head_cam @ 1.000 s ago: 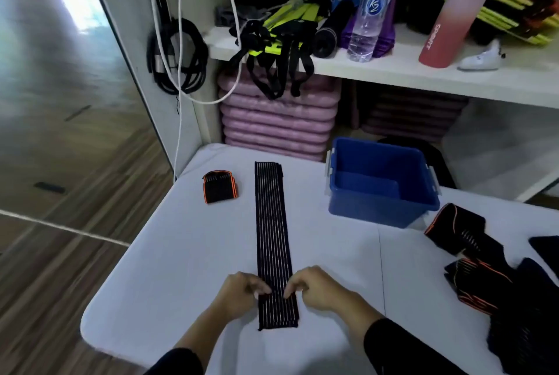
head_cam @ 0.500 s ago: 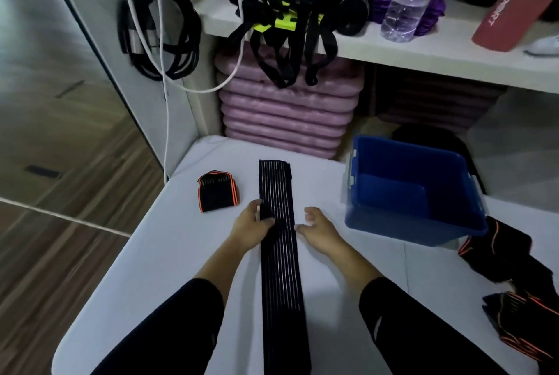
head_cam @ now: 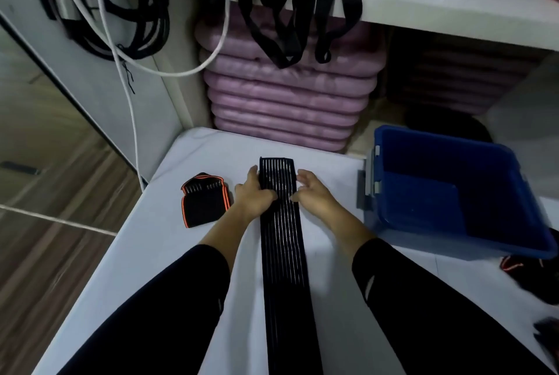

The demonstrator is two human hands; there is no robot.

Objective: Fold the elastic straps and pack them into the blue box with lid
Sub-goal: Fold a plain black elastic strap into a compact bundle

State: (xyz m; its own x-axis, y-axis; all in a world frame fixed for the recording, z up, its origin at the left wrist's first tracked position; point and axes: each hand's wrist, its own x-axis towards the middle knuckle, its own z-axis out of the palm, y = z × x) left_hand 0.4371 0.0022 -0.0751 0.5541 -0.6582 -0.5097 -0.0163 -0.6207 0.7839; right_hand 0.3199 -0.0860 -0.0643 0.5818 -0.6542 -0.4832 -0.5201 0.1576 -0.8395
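Note:
A long black ribbed elastic strap [head_cam: 282,253] lies flat down the middle of the white table [head_cam: 157,223], running away from me. My left hand [head_cam: 252,193] grips its left edge near the far end, thumb over the fabric. On the opposite edge, my right hand [head_cam: 311,193] pinches the strap. A folded black strap with orange trim [head_cam: 204,200] rests to the left of my hands. The blue box [head_cam: 453,193] stands open to the right, with no lid on it; nothing shows inside.
More black and orange straps [head_cam: 532,278] lie at the right table edge. Behind the table stand stacked purple mats [head_cam: 287,96] under a white shelf [head_cam: 438,14] with hanging black straps and a bottle. Cables hang on the left wall.
Both hands slid along the strap from its near end to its far end. My head leaned forward and down, so the table and box look closer.

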